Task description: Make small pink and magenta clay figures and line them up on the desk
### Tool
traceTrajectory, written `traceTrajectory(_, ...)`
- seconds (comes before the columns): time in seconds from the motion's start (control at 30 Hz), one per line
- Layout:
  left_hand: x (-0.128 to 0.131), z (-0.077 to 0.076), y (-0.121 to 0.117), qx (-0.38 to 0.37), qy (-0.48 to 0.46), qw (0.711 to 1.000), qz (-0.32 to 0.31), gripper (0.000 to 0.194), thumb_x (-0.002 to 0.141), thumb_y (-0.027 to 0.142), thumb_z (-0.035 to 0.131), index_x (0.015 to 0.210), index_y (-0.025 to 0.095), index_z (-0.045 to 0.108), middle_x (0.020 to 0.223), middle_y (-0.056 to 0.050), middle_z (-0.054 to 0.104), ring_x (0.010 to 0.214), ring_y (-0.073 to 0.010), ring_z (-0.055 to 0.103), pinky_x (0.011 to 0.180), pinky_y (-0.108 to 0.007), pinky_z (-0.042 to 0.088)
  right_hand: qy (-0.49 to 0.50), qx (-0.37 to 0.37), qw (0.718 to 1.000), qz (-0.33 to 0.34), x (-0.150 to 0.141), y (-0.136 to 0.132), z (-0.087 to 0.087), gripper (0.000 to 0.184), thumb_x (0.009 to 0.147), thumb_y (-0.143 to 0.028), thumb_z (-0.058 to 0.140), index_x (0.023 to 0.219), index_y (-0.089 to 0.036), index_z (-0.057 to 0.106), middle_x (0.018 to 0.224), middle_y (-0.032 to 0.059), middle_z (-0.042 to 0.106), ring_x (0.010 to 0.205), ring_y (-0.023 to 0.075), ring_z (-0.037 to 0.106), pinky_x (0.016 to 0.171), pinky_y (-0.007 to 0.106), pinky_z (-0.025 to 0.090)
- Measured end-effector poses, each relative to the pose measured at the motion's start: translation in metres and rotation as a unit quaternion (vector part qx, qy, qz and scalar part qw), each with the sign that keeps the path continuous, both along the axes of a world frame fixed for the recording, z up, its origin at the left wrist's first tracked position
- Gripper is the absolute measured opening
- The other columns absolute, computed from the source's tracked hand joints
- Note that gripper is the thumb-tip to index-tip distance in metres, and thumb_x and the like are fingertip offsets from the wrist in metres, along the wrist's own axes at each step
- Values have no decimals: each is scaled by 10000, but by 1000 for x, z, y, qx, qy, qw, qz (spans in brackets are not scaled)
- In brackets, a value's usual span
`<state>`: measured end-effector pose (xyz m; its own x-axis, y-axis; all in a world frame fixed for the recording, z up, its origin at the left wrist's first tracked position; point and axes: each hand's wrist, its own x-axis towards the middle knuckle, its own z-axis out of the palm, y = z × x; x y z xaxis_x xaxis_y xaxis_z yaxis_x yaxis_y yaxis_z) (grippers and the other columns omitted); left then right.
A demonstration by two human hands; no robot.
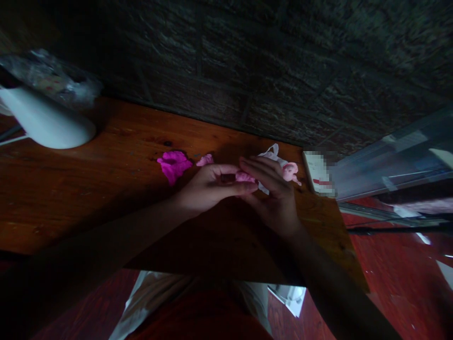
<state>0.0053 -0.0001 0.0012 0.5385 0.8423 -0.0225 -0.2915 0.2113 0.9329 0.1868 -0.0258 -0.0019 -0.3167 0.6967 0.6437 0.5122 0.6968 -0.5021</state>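
- In the head view, we judge the step in hand to be working a pink lump (245, 177) with the fingertips, over the table (116, 151) toward its far right corner.
- Our left hand (200, 191) has its grip closed, pinching the lump between thumb and fingers; our right hand (278, 198) curves over it from the other side, but we cannot tell whether that grip pinches too.
- The next move seems to call for light, even pressure from both hands.
- Near the far edge, left of our hands, lie a ragged, creased magenta piece (174, 164) and a small pink scrap (205, 160).
- Right of these, partly behind our right hand, are a thin, crumpled white sheet (272, 152) and a rounded, soft-looking pale pink piece (290, 171).
- The tabletop is smooth, knotted wood; the wall (219, 71) is rough stone.
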Motion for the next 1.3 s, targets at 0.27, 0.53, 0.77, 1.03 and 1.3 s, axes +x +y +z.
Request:
traceTrajectory(0.27, 0, -3, -1, -10, 5, 1000, 0, 281, 716, 315, 926, 910, 153, 804, 915, -45, 804, 889, -180, 727, 906, -334, 556, -11, -14, 1000, 8, 2, 2, -4, 451, 887, -269, 808, 1315, -378, 715, 1345, 19, 753, 1335, 287, 611, 1138, 586, 473)
traceTrajectory(0.53, 0, -7, 1, -114, -55, 992, -25, 367, 726, 461, 914, 898, 155, 808, 924, -60, 788, 924, -188, 730, 837, -285, 559, 31, -47, 998, 13, 0, 2, -3, 397, 867, -264, 830, 1244, -354, 744, 1417, 34, 711, 1363, 282, 604, 1170, 572, 448)
traceTrajectory(0.77, 0, -10, 0, -156, -88, 981, -69, 377, 737, 454, 915, 969, 178, 805, 1034, -81, 801, 970, -199, 738, 842, -291, 581, 34, -73, 995, 55, 1, 4, -2, 397, 873, -255, 824, 1244, -374, 744, 1363, 13, 745, 1395, 273, 577, 1194, 589, 418)
traceTrajectory(1.03, 0, -19, 1, -138, -147, 965, -168, 375, 757, 416, 917, 1015, 168, 806, 1088, -85, 787, 1038, -198, 708, 948, -294, 536, 99, -121, 983, 91, -1, 0, 4, 386, 822, -296, 875, 1184, -386, 775, 1470, -19, 672, 1428, 278, 552, 1240, 581, 374)
traceTrajectory(1.3, 8, -27, -7, -163, -192, 953, -167, 400, 746, 247, 925, 1100, 149, 765, 1188, -78, 735, 1162, -199, 644, 1027, -312, 474, 83, -89, 984, 131, 4, 3, 0, 411, 828, -375, 861, 1227, -405, 766, 1439, -27, 698, 1476, 296, 495, 1267, 601, 316)
